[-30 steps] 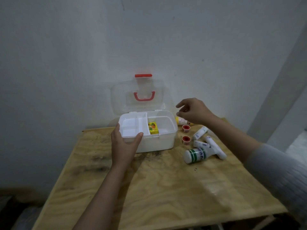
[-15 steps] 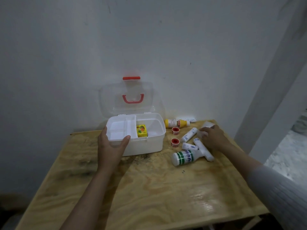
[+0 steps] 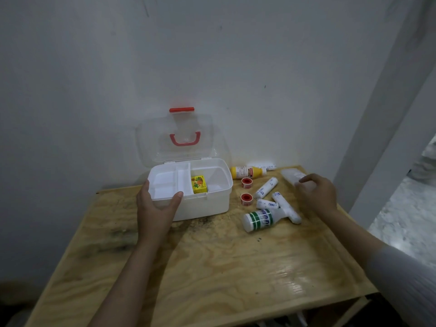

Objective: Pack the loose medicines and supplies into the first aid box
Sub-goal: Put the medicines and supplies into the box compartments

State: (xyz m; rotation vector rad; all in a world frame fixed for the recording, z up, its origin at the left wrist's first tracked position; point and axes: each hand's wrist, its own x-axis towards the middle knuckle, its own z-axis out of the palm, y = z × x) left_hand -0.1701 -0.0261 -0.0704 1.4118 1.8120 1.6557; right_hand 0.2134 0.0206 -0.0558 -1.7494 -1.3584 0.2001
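The white plastic first aid box (image 3: 203,204) sits open on the wooden table (image 3: 212,267), its clear lid up against the wall. A small yellow carton (image 3: 199,184) lies inside. The left hand (image 3: 155,208) grips the box's front left corner. Right of the box lie round rolls (image 3: 265,188), a smooth white bottle (image 3: 258,219) and a yellow bottle (image 3: 246,172). The right hand (image 3: 317,194) pinches a soft clear packet (image 3: 292,175). The table in front of the box is bare.
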